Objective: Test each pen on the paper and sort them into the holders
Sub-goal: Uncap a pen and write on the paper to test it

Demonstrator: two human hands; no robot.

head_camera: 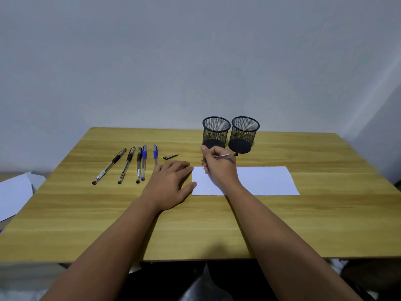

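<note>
My right hand (219,168) grips an uncapped pen (225,156) in a writing hold, tip down at the left part of the white paper (267,181). My left hand (171,183) lies flat, fingers spread, pressing the paper's left edge. Its black cap (170,157) lies on the table behind my left hand. Several capped pens lie in a row at the left: three black (109,166), (126,165), (138,165) and two blue (143,162), (155,153). Two empty black mesh holders (216,132), (244,134) stand side by side behind the paper.
The wooden table (195,224) stands against a plain wall. Loose white sheets (15,194) lie off the table's left side. My legs show below the front edge.
</note>
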